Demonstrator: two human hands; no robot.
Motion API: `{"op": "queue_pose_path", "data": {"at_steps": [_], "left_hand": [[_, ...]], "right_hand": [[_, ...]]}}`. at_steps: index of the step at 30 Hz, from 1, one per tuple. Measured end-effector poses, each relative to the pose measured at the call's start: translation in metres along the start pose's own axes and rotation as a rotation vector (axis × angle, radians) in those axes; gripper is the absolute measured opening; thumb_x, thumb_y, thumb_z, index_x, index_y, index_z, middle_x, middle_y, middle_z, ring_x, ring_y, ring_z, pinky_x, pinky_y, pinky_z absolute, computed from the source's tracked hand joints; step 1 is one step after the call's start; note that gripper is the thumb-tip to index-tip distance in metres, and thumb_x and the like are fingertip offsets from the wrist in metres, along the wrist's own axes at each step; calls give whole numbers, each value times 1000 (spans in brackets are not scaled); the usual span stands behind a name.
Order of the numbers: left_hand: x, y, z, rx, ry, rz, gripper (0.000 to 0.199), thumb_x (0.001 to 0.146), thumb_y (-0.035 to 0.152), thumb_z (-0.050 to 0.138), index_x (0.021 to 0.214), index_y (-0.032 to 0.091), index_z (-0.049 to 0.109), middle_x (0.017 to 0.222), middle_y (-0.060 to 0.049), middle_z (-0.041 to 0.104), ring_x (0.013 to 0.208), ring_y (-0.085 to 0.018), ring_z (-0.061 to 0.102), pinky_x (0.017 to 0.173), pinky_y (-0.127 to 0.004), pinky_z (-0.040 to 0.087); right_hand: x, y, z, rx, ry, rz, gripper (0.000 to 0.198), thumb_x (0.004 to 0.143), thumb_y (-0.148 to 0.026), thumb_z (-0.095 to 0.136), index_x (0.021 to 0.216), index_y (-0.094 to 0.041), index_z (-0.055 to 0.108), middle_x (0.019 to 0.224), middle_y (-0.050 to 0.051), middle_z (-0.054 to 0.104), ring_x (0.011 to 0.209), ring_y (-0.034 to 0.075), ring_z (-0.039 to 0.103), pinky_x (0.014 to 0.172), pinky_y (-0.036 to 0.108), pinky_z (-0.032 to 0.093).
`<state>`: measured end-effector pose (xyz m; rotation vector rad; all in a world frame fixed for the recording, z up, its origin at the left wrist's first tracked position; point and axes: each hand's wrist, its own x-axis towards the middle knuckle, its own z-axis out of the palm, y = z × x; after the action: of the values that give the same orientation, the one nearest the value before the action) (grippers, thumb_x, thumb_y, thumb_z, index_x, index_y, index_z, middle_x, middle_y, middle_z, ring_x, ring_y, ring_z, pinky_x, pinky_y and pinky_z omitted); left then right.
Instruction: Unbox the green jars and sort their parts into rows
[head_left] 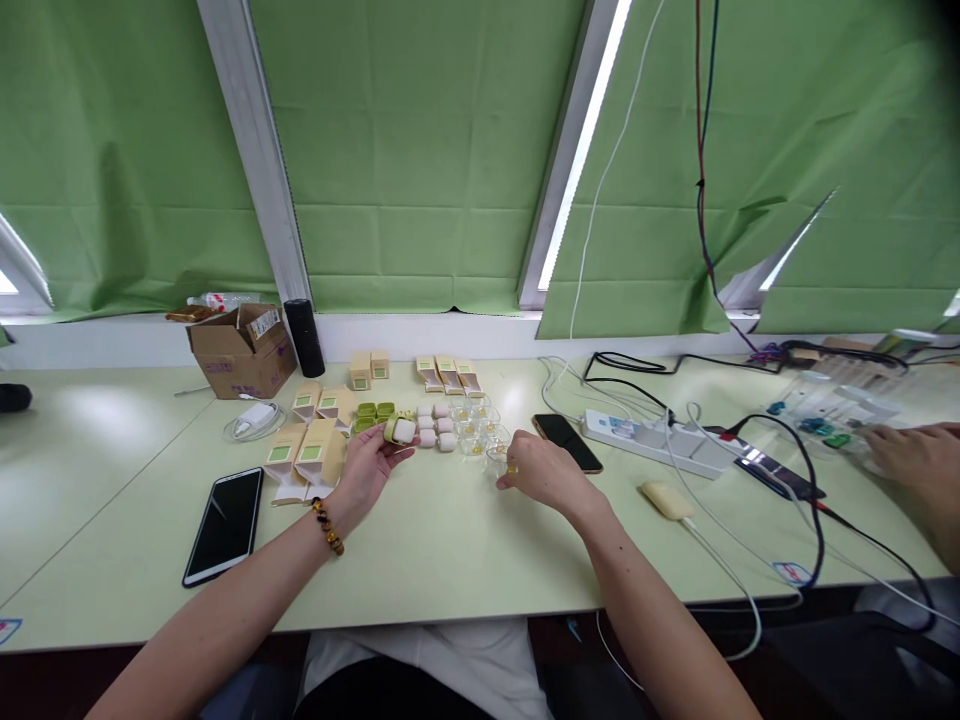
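Observation:
My left hand holds a small green box with a whitish rounded block in it. My right hand is pinched at the rim of a clear plastic cup at the near right end of a group. Several more clear cups with small yellow bits inside stand beside it. Between the hands sit pale pink and white rounded blocks in rows. Behind my left hand are several green boxes.
Folded cream cartons stand left of my left hand, more cartons behind. Phones lie at left and right. A power strip with tangled cables fills the right side. Another person's hand is at far right.

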<state>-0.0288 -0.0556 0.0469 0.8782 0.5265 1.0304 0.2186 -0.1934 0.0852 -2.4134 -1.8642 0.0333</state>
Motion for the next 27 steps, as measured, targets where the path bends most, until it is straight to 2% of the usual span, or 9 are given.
{"op": "queue_pose_path", "data": {"at_steps": [5,11,17,23,27], "left_hand": [[0,0,0,16,-9,-4,17,91,26,70,101,12,72,99,-13,79,89,-23,79,79,-33,65],[0,-1,-1,16,-25,1,19,91,28,71,101,12,72,102,-14,79,90,-24,79,81,-35,66],[0,0,0,19,-14,-7,18,91,26,69,102,12,73,101,-14,79,90,-24,79,78,-33,66],[-1,0,0,13,-24,3,20,91,29,71,100,12,72,103,-15,79,91,-24,79,80,-34,66],[0,0,-1,8,-17,2,19,90,28,72,100,12,72,102,-14,79,91,-24,79,77,-33,66]], "right_hand": [[3,6,6,-22,-71,30,21,81,-32,85,87,-16,73,106,11,66,81,22,68,62,29,39],[4,11,9,79,-81,44,28,83,-28,82,105,-13,75,115,14,64,92,24,68,70,29,44],[7,14,13,115,-85,41,30,87,-33,79,110,-14,76,114,15,67,100,27,69,81,31,47],[7,12,13,102,-76,28,22,90,-32,76,102,-15,78,111,16,71,100,28,70,79,31,46],[0,11,1,53,-76,73,27,88,-40,77,109,-23,76,109,11,74,98,30,71,72,31,43]]}}
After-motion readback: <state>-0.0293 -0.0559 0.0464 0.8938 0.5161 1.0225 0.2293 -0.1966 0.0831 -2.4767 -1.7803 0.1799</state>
